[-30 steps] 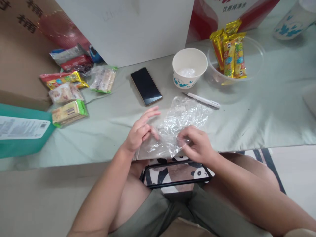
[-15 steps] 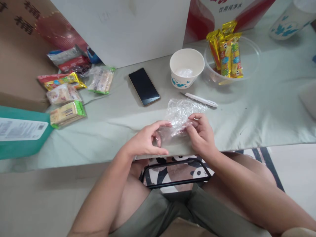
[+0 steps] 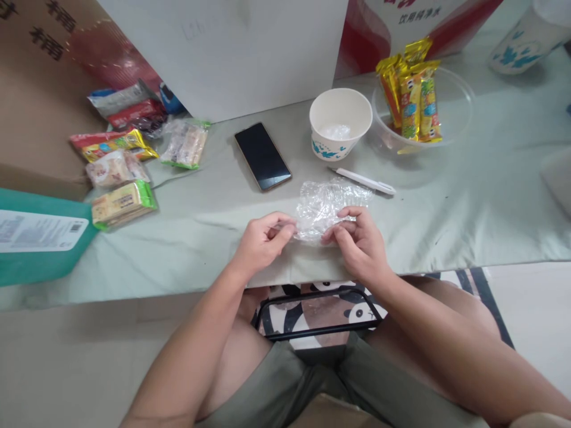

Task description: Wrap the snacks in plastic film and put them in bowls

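A crinkled sheet of clear bubble wrap lies at the table's front edge, between my two hands. My left hand pinches its left lower corner between thumb and fingers. On the right side, my right hand has curled fingers closed on the lower edge of the wrap. Just beyond the sheet is a white utility knife, its tip pointing left. Behind that stands a paper cup with a leaf print and a bit of clear plastic inside.
A phone lies left of the cup. To the right, a clear plastic bowl holds yellow snack packets. Wrapped snacks and a green package sit at left. A white box stands behind; another paper cup is far right.
My left hand has closed from a spread grip into a pinch at the wrap's left corner. The wrap now lies flatter, and my right hand has barely moved.
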Demonstrator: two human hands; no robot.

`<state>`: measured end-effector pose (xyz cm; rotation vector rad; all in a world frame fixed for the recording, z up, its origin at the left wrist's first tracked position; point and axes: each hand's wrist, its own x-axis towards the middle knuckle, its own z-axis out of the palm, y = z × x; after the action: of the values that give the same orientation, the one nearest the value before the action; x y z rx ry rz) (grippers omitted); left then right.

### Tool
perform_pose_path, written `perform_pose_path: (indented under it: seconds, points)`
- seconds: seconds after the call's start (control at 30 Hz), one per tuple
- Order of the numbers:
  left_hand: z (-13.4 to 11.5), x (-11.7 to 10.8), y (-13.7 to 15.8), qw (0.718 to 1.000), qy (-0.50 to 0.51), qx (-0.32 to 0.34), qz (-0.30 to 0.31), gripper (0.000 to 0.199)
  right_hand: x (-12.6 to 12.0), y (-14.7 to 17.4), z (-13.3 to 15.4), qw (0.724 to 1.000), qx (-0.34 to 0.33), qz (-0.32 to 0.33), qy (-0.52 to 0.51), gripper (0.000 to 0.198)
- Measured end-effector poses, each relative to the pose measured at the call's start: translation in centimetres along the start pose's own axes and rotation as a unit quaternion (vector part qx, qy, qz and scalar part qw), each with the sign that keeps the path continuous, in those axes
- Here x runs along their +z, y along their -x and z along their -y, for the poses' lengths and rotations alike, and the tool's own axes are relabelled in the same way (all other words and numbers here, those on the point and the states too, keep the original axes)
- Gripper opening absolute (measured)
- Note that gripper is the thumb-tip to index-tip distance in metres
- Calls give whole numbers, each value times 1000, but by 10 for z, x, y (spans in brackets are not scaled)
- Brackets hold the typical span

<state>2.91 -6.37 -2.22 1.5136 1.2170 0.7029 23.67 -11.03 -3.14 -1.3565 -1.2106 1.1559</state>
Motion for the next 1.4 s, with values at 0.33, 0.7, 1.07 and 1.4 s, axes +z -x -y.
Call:
perform_pose_path:
  seconds: [0.33,0.7,1.07,1.4]
  points:
    - [5,1,-3,989,-50,123,-68,50,-2,-1,0,996,-46,25,79,19]
    - [3,-5,-4,994,48,29,-91,17,-4,-4,-3,995,-73,-10,72,27]
    - [6,-7,-5,959,-201,180,86,47,-14,-6,4,994,-43,-60,81,21]
    - [13,6,-8,967,-202,157,3,61,-34,-15,-6,930,-109,-124,329,25]
